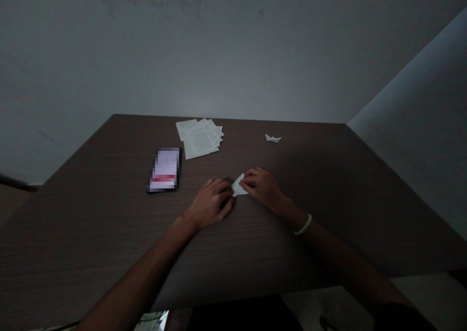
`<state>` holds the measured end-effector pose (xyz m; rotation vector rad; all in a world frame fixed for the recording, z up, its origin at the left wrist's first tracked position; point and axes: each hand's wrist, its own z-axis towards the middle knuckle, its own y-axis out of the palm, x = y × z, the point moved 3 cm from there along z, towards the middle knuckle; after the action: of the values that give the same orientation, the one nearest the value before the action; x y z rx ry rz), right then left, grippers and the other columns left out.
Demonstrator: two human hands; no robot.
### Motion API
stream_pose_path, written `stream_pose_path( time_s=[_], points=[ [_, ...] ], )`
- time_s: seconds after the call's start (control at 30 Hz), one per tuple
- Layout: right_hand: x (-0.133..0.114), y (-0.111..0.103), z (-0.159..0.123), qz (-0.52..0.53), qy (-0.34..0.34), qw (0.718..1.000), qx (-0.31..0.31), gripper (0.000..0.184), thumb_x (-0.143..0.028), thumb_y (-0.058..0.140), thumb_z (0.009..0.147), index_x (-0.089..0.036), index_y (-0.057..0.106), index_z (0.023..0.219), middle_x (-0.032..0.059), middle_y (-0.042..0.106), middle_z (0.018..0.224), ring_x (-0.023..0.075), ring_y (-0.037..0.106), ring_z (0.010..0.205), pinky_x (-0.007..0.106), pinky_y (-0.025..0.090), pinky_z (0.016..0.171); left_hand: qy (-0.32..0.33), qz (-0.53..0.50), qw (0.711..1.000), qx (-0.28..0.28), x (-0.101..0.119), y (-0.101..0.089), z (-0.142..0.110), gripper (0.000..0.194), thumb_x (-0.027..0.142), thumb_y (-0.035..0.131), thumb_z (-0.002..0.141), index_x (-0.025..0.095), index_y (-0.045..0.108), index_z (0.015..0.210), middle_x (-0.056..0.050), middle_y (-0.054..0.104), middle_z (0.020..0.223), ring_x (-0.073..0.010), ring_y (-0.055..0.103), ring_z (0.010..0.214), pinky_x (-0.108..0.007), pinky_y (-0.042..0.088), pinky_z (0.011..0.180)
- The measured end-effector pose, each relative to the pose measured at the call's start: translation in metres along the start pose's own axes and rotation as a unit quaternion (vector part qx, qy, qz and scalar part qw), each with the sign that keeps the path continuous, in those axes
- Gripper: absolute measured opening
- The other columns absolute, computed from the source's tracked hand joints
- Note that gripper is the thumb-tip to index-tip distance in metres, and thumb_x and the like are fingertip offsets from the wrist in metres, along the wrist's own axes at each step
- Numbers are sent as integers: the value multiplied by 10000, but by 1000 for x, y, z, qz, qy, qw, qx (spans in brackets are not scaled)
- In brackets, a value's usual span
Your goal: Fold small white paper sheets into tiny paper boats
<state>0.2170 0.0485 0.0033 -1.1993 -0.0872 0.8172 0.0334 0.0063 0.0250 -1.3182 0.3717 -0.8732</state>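
Observation:
A small piece of folded white paper [239, 185] lies on the table between my hands. My left hand [209, 204] holds its near-left end, and my right hand [262, 187] grips it from the right, with the fingertips of both hands over it. Part of the paper is hidden by my fingers. A white beaded bracelet [302, 224] circles my right wrist. Farther back sits a small white paper boat [273, 138], well away from both hands.
A loose stack of printed paper sheets [200, 137] and a phone [165, 170] with a blurred screen rest on the dark wood-grain table [109, 229]. Grey walls [233, 53] stand behind and to the right of the table.

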Motion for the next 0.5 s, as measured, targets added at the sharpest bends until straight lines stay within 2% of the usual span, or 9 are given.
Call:
stream_pose_path(
  time_s=[0.17, 0.5],
  points=[
    [-4, -1, -1, 2, 11, 1000, -4, 163, -294, 625, 896, -216, 751, 830, 37, 702, 909, 165, 596, 838, 317, 426, 826, 17, 4, 1000, -3, -3, -3, -1, 280, 292, 428, 937, 170, 680, 937, -84, 647, 978, -233, 540, 933, -383, 377, 794],
    [-9, -2, 0, -4, 54, 999, -5, 137, -339, 677, 854, -242, 761, 805, 30, 686, 897, 175, 563, 834, 311, 427, 769, 5, -27, 999, 20, -9, -1, -4, 249, 218, 465, 877, 170, 707, 901, -68, 717, 1034, -224, 591, 906, -385, 384, 794]
  ],
)
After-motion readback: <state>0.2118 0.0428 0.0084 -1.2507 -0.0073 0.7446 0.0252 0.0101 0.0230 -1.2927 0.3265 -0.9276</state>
